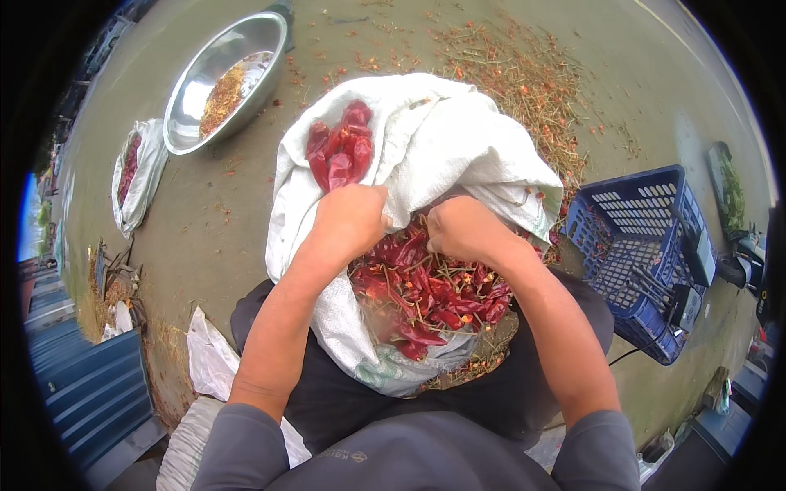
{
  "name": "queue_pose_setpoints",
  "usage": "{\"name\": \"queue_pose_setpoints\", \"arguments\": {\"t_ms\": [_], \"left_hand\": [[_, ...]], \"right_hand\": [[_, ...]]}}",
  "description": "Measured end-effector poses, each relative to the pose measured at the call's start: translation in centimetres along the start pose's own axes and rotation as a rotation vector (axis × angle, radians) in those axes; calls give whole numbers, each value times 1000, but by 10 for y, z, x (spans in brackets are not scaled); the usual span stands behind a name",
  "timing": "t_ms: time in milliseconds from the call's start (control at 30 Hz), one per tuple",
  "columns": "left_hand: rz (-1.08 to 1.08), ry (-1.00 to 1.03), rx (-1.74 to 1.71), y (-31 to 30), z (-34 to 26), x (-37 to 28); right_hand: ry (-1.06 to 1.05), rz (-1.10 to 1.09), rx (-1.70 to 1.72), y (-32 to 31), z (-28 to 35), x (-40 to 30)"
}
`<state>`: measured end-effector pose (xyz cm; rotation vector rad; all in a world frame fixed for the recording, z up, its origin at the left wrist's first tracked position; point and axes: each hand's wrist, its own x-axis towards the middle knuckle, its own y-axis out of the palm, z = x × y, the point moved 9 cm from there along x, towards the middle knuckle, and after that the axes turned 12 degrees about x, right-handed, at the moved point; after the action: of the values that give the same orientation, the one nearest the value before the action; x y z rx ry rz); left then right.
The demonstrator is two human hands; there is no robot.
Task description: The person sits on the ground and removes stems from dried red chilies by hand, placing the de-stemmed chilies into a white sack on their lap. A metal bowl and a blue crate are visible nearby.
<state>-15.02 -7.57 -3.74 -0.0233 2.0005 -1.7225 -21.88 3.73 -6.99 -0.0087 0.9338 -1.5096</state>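
Between my knees stands a white woven sack (pixel 442 144), its mouth spread and folded over. Dried red chili peppers (pixel 430 288), many with stems on, fill the near opening. A smaller group of glossy red peppers (pixel 341 150) rests in a fold at the sack's upper left. My left hand (pixel 353 218) is curled just below that group, by the folded cloth. Over the stemmed peppers, close to the sack's fold, my right hand (pixel 466 230) is curled too. The fingertips of both hands are mostly hidden, so whatever they pinch cannot be made out.
A steel basin (pixel 270 67) holding yellowish bits stands at upper left, beside a small white sack (pixel 147 172) of red pieces. Stems and scraps (pixel 522 80) litter the concrete beyond. At right sits a blue plastic crate (pixel 638 258) with dark devices and a cable on it.
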Motion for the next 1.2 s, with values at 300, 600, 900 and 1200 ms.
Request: {"name": "queue_pose_setpoints", "arguments": {"t_ms": [300, 600, 900, 1200], "left_hand": [[86, -18, -723, -9, -8, 0], [101, 62, -902, -11, -14, -1], [107, 228, -1120, -21, -32, -2], [320, 226, -1637, -12, -52, -5]], "right_hand": [[-147, -166, 905, -39, 1, -16], [-142, 149, 1221, -52, 9, -50], [-271, -116, 1223, -71, 18, -46], [-319, -178, 1091, -79, 14, -47]]}}
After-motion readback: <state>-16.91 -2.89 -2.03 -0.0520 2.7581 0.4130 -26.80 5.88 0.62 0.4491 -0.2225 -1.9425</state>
